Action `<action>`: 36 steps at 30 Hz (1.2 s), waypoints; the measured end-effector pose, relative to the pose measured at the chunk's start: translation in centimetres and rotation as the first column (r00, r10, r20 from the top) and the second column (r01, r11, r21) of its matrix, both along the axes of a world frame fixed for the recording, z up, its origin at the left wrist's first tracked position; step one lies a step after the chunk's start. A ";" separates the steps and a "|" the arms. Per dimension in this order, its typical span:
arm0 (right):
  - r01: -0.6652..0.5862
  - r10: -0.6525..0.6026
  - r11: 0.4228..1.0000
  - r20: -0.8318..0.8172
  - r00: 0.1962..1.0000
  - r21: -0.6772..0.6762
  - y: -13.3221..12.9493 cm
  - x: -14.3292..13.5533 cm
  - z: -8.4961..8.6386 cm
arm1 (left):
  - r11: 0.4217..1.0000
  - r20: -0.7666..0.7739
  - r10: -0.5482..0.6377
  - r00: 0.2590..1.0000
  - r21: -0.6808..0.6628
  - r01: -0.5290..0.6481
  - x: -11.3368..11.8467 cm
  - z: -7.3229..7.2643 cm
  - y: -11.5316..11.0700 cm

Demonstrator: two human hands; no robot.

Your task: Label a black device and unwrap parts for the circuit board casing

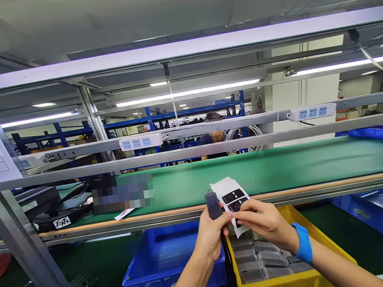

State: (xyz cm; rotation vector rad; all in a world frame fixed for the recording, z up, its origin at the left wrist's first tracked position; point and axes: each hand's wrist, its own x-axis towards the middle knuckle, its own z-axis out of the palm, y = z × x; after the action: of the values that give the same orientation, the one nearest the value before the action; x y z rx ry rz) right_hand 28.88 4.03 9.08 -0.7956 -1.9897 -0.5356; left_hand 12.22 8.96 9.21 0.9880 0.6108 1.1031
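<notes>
Black plastic module [213, 205], small and ribbed, pinched upright in the left hand [210, 238], grip pressed together on its lower end. Held just beside it: a white backing sheet [230, 194] carrying black labels with red marks, pinched by the right hand [264, 221], thumb and forefinger closed on the sheet's lower part. Both raised in mid-air above the yellow bin [334, 249], in front of the edge of the green conveyor belt [287, 165], module and sheet nearly touching.

Looks like the labelling step: one label about to be lifted from the backing, none visible on the module's facing side yet. Calls next for a fingertip under a label's edge, a clean peel without creasing, then square alignment on the module's face before pressing down.

Grey housings [261, 262] stacked in rows in the yellow bin. Blue bin [165, 261] just left of it on the lower surface. Blue wristband [302, 242] on the right wrist. Another person [215, 130] beyond the belt, well apart.
</notes>
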 end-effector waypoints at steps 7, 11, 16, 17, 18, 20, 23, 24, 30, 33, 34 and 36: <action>-0.074 0.146 0.981 -0.433 0.889 0.179 -0.5 2.6 0.6 | 0.999 -0.141 0.035 0.989 0.011 -0.034 1.6 2.6 3.8; 0.080 0.227 0.944 -0.805 0.548 0.321 -0.5 6.3 -0.1 | 0.992 -0.159 0.103 0.982 -0.055 -0.113 3.8 5.3 9.1; 0.096 0.211 0.966 -0.948 0.238 0.239 -1.2 9.7 -2.2 | 0.977 -0.090 0.164 0.982 -0.121 -0.175 5.9 7.3 14.3; 0.079 0.196 0.973 -0.959 0.203 0.215 -1.6 10.0 -2.6 | 0.975 -0.086 0.166 0.982 -0.136 -0.177 5.8 7.3 14.6; 0.060 0.180 0.979 -0.968 0.175 0.193 -2.2 10.1 -3.0 | 0.974 -0.086 0.164 0.983 -0.146 -0.176 5.5 7.3 14.7; 0.022 0.151 0.988 -0.979 0.136 0.155 -3.6 10.0 -3.5 | 0.975 -0.088 0.156 0.984 -0.146 -0.168 4.4 7.2 14.0; -0.039 0.114 0.993 -0.989 0.093 0.111 -5.8 9.0 -3.5 | 0.988 -0.082 0.115 0.990 -0.092 -0.122 2.0 6.5 11.1; -0.057 0.104 0.993 -0.991 0.081 0.099 -6.5 8.4 -3.3 | 0.993 -0.076 0.092 0.993 -0.067 -0.098 1.1 6.1 9.7; -0.266 0.056 0.964 -0.992 0.115 0.024 -8.9 1.7 -3.5 | 0.996 -0.067 -0.074 0.995 0.037 0.077 -3.9 1.9 -0.7; -0.398 0.018 0.916 -0.984 0.179 -0.055 -9.1 -2.4 -4.2 | 0.987 -0.076 -0.161 0.984 0.007 0.162 -6.2 -1.0 -5.6; -0.430 0.003 0.899 -0.980 0.198 -0.084 -9.1 -3.6 -4.4 | 0.982 -0.069 -0.188 0.980 -0.010 0.188 -6.9 -2.0 -7.0; -0.485 -0.036 0.863 -0.974 0.223 -0.143 -9.3 -5.8 -4.9 | 0.968 -0.030 -0.248 0.968 -0.041 0.247 -8.2 -3.9 -9.5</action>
State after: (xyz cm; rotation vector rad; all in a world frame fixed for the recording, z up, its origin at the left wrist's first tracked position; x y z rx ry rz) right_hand 23.07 -5.27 4.22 -0.7530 -0.9204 0.5866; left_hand 4.07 -0.52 5.30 1.0232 0.5184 0.8522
